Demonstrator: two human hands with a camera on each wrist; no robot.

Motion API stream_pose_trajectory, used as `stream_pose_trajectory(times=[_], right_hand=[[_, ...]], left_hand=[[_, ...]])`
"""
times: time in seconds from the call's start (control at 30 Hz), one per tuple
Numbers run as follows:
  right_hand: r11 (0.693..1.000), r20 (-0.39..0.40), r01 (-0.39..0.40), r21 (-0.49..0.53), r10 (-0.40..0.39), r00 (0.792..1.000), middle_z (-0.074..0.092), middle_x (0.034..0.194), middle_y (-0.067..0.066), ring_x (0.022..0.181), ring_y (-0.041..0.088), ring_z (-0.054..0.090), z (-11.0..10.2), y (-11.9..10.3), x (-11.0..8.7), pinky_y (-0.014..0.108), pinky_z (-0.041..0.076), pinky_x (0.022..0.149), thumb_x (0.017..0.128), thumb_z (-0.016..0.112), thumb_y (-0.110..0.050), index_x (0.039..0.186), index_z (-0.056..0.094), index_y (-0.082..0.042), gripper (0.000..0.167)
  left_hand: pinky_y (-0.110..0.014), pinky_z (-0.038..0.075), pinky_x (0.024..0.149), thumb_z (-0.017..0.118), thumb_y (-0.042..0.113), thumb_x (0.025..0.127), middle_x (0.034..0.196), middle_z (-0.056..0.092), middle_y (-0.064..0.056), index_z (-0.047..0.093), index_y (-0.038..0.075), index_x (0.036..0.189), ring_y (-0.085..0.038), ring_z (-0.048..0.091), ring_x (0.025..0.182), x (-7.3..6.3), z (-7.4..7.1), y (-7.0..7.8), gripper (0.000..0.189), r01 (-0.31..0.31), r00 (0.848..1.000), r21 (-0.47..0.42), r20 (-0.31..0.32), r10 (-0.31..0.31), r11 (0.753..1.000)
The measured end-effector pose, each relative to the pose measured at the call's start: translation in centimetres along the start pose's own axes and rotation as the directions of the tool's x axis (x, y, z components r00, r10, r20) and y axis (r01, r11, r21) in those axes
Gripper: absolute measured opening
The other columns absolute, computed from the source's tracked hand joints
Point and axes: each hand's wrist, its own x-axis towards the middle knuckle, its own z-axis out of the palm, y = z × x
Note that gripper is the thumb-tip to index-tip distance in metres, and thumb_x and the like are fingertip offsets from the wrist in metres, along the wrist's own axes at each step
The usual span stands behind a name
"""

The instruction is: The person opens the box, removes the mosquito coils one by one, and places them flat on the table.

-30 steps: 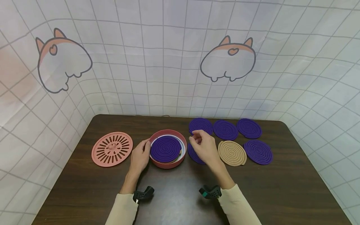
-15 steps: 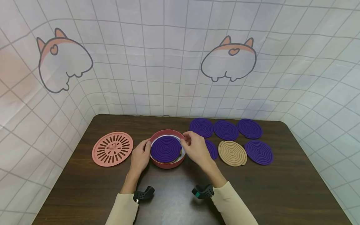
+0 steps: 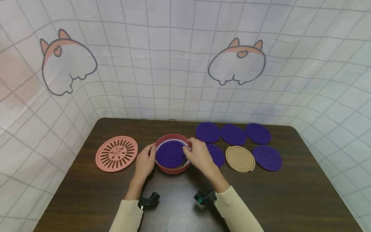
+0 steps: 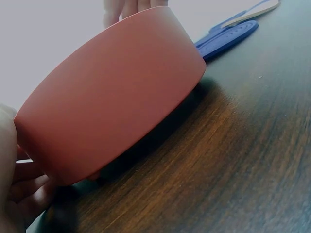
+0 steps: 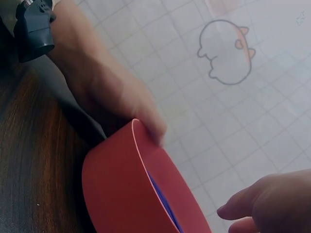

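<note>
A round red container (image 3: pixel 173 171) with a white inside stands mid-table. On top in it lies a purple mosquito coil (image 3: pixel 171 154), a tan edge showing beneath. My left hand (image 3: pixel 145 159) grips the container's left wall, thumb at the rim and fingers outside; the left wrist view shows that wall (image 4: pixel 112 92) close up. My right hand (image 3: pixel 200 154) hovers over the right rim, thumb and fingers bent near the coil's right edge. In the right wrist view the right hand's (image 5: pixel 282 204) fingertips hold nothing visible; whether they touch the coil is hidden.
A pink slotted lid (image 3: pixel 116 154) lies left of the container. Right of it, several purple coils (image 3: pixel 233 134) and one tan coil (image 3: pixel 240 159) lie in two rows. A gridded white curtain (image 3: pixel 179 80) rises behind the dark wooden table (image 3: pixel 290 199).
My right hand has moved left from above the near-left purple coil to the container's right rim. The left hand keeps its grip, and the container has stayed in place.
</note>
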Motion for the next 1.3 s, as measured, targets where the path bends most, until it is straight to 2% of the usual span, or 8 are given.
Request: stream_pose_trajectory(times=[0.2,0.4,0.5,0.73,0.97,1.3], right_hand=[[0.998,0.031,-0.013,-0.053,0.014,0.999,0.072,0.103,0.017,0.084,0.024,0.065,0.0,-0.3,0.5,0.041,0.057,0.076,0.093,0.067,-0.018,0.117,0.067,0.003,0.032],[0.992,0.105,-0.012,-0.125,0.025,0.994,0.072,0.114,0.021,0.102,0.033,0.070,0.1,-1.0,1.0,0.046,0.059,0.085,0.093,0.068,-0.020,0.123,0.065,0.003,0.038],[0.986,0.145,-0.012,-0.166,0.036,0.989,0.071,0.120,0.020,0.106,0.034,0.071,0.3,-1.1,1.2,0.046,0.059,0.087,0.094,0.067,-0.022,0.126,0.064,0.002,0.040],[0.976,0.187,-0.012,-0.215,0.053,0.981,0.071,0.120,0.019,0.103,0.034,0.072,0.8,-1.4,1.7,0.046,0.060,0.085,0.095,0.067,-0.024,0.129,0.063,0.000,0.041],[0.971,0.216,-0.003,-0.240,0.057,0.975,0.072,0.113,0.017,0.098,0.033,0.072,0.9,-1.6,2.0,0.044,0.060,0.080,0.095,0.068,-0.024,0.125,0.064,0.000,0.039],[0.955,0.246,-0.003,-0.296,0.079,0.966,0.072,0.110,0.019,0.097,0.036,0.073,1.1,-2.0,2.2,0.046,0.060,0.080,0.095,0.068,-0.027,0.122,0.064,0.000,0.038]], left_hand=[[-0.048,0.044,0.112,0.045,0.035,0.105,0.137,0.065,-0.011,0.065,0.012,0.133,-0.030,0.058,0.131,0.0,0.0,0.1,0.041,0.002,1.000,-0.001,0.005,-0.002,1.000],[-0.048,0.043,0.112,0.045,0.035,0.105,0.137,0.064,-0.011,0.065,0.011,0.134,-0.030,0.058,0.131,0.0,-0.1,0.2,0.041,0.005,1.000,-0.002,0.004,-0.005,1.000],[-0.048,0.043,0.112,0.045,0.035,0.105,0.137,0.064,-0.011,0.064,0.012,0.134,-0.030,0.058,0.131,-0.1,-0.2,0.2,0.041,0.005,1.000,-0.002,0.007,-0.005,1.000],[-0.049,0.044,0.111,0.045,0.035,0.105,0.137,0.064,-0.012,0.064,0.011,0.134,-0.031,0.058,0.130,0.0,0.0,0.1,0.042,0.002,1.000,0.002,0.009,-0.002,1.000],[-0.049,0.044,0.111,0.045,0.036,0.105,0.137,0.064,-0.012,0.064,0.011,0.134,-0.031,0.059,0.130,0.1,0.0,0.1,0.042,-0.005,1.000,0.006,0.002,0.005,1.000],[-0.048,0.045,0.111,0.045,0.035,0.105,0.136,0.065,-0.011,0.065,0.013,0.133,-0.030,0.059,0.129,0.0,0.1,0.0,0.041,-0.008,1.000,0.009,-0.006,0.008,1.000]])
